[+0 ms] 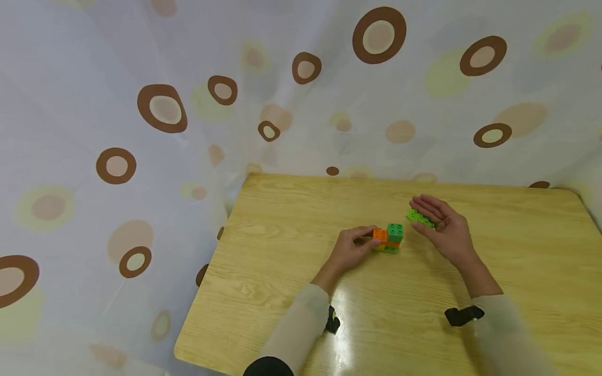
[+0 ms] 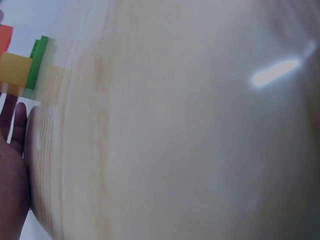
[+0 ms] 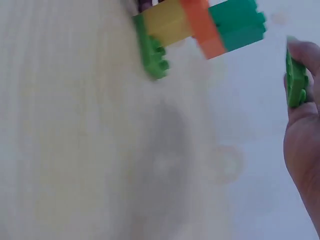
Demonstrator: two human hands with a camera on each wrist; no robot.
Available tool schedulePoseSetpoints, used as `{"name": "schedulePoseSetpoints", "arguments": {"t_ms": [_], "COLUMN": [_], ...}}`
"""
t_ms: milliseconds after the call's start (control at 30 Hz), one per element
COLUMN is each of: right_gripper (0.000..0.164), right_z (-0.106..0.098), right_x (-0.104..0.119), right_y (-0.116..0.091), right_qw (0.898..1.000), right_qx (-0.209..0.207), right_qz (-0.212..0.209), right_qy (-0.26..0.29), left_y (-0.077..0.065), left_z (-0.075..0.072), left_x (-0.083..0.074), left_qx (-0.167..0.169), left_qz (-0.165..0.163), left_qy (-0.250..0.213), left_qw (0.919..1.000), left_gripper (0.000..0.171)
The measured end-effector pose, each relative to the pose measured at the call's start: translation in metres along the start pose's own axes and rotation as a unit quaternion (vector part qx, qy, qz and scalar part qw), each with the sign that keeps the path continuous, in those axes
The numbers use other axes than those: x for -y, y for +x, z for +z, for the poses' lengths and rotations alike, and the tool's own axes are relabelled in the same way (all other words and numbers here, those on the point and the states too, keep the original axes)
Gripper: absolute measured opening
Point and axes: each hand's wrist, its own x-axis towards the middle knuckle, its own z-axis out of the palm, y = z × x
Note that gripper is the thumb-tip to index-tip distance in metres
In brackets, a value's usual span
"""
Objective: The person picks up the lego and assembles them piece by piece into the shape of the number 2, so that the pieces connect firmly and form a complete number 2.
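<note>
My left hand grips the left side of a small stack of toy building bricks between thumb and fingers. An orange brick lies in the stack, with a darker green brick on top at its right. Below the orange, the right wrist view shows a yellow brick and a flat green brick at the base. To the right of the stack and apart from it, my right hand holds a flat light green brick between thumb and fingers, studs showing.
Both hands work over a wood-grain table. Behind it and to the left hangs a pale curtain with brown rings. Glare shines on the tabletop between the forearms.
</note>
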Motion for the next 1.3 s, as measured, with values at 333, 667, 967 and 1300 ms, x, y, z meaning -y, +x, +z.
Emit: {"name": "schedulePoseSetpoints", "arguments": {"t_ms": [333, 667, 967, 1300], "right_gripper": [0.072, 0.076, 0.068, 0.054], "right_z": [0.02, 0.028, 0.032, 0.038], "right_x": [0.009, -0.001, -0.006, -0.008], "right_y": [0.03, 0.028, 0.019, 0.011], "right_qw": [0.98, 0.978, 0.986, 0.986], "right_qx": [0.169, 0.175, 0.136, 0.128], "right_qz": [-0.013, 0.01, 0.018, -0.013], "right_qy": [-0.108, -0.114, -0.097, -0.109], "left_y": [0.001, 0.0, 0.002, -0.001], "left_z": [-0.003, 0.001, 0.0, 0.0], "left_x": [0.001, 0.0, -0.001, -0.001], "left_qx": [0.004, 0.002, 0.001, 0.003], "left_qz": [0.002, 0.004, 0.021, 0.014], "left_qy": [-0.005, -0.002, -0.006, -0.001], "left_qw": [1.0, 1.0, 0.9998, 0.9999], "left_gripper": [0.036, 0.04, 0.036, 0.037]}}
